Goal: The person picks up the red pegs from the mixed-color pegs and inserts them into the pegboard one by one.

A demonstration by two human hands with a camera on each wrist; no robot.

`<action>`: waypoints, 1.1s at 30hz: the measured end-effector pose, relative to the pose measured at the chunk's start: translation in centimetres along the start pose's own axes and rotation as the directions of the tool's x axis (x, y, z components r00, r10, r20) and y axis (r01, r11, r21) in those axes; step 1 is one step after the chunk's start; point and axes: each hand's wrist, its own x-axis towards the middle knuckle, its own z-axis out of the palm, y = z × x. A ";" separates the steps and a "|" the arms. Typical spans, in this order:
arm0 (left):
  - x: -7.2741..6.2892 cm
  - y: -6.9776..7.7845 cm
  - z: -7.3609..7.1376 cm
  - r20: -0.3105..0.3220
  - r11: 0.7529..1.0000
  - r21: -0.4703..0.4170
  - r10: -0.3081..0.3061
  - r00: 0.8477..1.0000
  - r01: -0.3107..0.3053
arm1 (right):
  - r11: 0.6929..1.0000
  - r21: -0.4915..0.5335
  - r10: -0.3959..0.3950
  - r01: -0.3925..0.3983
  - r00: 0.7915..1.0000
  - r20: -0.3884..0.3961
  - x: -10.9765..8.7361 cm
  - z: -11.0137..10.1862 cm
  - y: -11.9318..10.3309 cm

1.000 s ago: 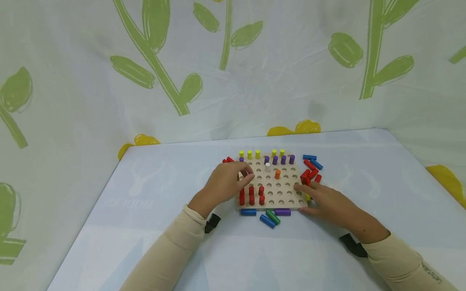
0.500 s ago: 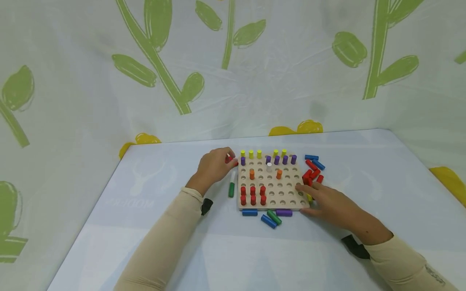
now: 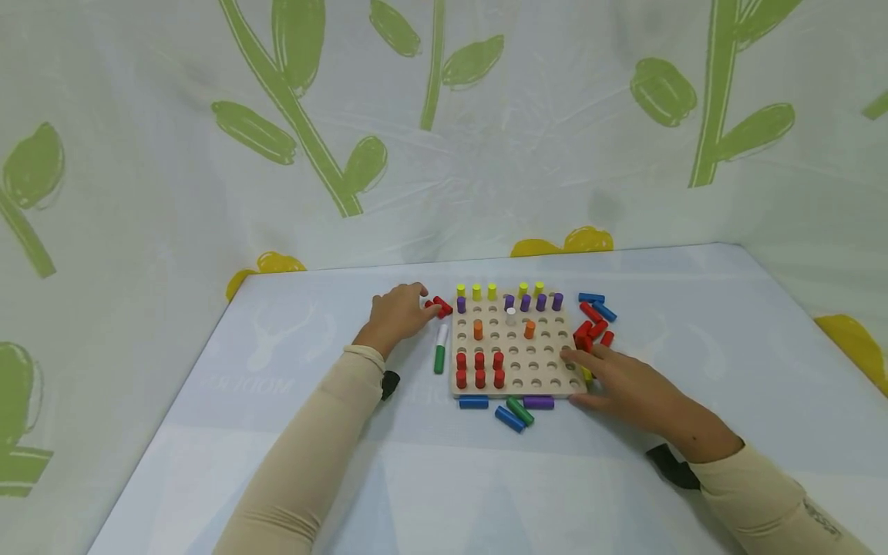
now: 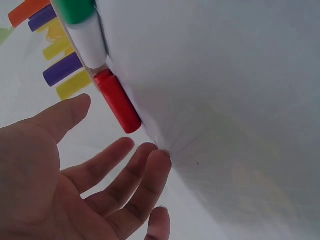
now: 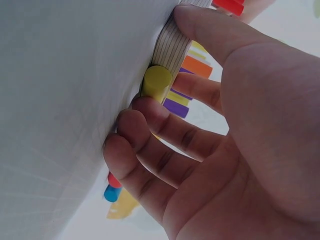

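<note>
A wooden pegboard (image 3: 525, 362) holds upright pegs: yellow and purple ones at the back, a white peg (image 3: 510, 315), two orange pegs (image 3: 478, 330) and red pegs (image 3: 480, 368) at the front left. Left of the board, my left hand (image 3: 395, 314) is spread beside loose red pegs (image 3: 444, 305), with nothing between its fingers. In the left wrist view, a red peg (image 4: 120, 102) lies past the gap between thumb and fingertips. My right hand (image 3: 624, 389) holds the board's front right corner, thumb at the front edge and index finger over the top. Beside its other fingertips lies a yellow peg (image 5: 157, 82).
A white peg (image 3: 442, 334) and a green peg (image 3: 439, 360) lie end to end along the board's left side. Blue (image 3: 509, 418), green and purple (image 3: 538, 402) pegs lie in front. More red (image 3: 592, 312) and blue pegs (image 3: 591, 297) lie to the right.
My left hand has moved from over the board to the loose red pegs, then drawn slightly left with its fingers spreading. An orange peg now shows where it was. The right hand stays put.
</note>
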 end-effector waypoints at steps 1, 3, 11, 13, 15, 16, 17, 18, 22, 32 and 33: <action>0.1 -0.1 0.1 0.002 1.000 0.004 0.001 1.000 -0.001 | 1.000 -0.001 0.001 -0.001 1.000 0.001 0.0 0.0 0.0; 0.2 -0.1 0.2 0.003 1.000 0.011 0.007 1.000 -0.007 | 1.000 -0.004 0.002 -0.002 1.000 0.001 0.0 0.0 0.0; 0.5 0.3 0.4 -0.009 0.999 0.043 0.020 1.000 -0.020 | 1.000 -0.009 -0.005 0.005 1.000 -0.001 -0.1 0.0 0.0; 0.5 0.4 0.4 -0.013 0.999 0.052 0.018 1.000 -0.018 | 1.000 -0.007 -0.005 0.005 1.000 0.001 -0.1 0.0 0.0; 0.5 0.4 0.4 -0.018 0.998 0.057 0.017 1.000 -0.016 | 1.000 -0.005 -0.007 0.007 1.000 0.001 -0.1 0.0 0.0; 0.5 0.5 0.4 -0.021 0.998 0.058 0.016 1.000 -0.015 | 1.000 -0.006 -0.009 0.009 1.000 0.001 -0.1 0.0 0.0; 0.5 0.5 0.4 -0.023 0.998 0.059 0.015 1.000 -0.014 | 1.000 -0.007 -0.010 0.010 1.000 -0.001 -0.1 -0.1 0.0; 0.5 0.5 0.4 -0.025 0.998 0.059 0.014 1.000 -0.013 | 1.000 -0.007 -0.010 0.010 1.000 -0.002 -0.1 -0.1 0.0; 0.6 0.4 0.4 -0.026 0.999 0.054 0.009 1.000 -0.008 | 1.000 -0.007 -0.012 0.012 1.000 -0.005 -0.1 -0.1 0.0; 0.5 0.4 0.3 -0.018 0.999 0.038 0.006 1.000 -0.005 | 1.000 0.002 -0.013 0.013 1.000 -0.011 0.0 0.0 0.1; 0.6 0.4 0.3 -0.018 0.999 0.036 0.006 1.000 -0.005 | 1.000 0.004 -0.014 0.014 1.000 -0.012 0.0 0.0 0.1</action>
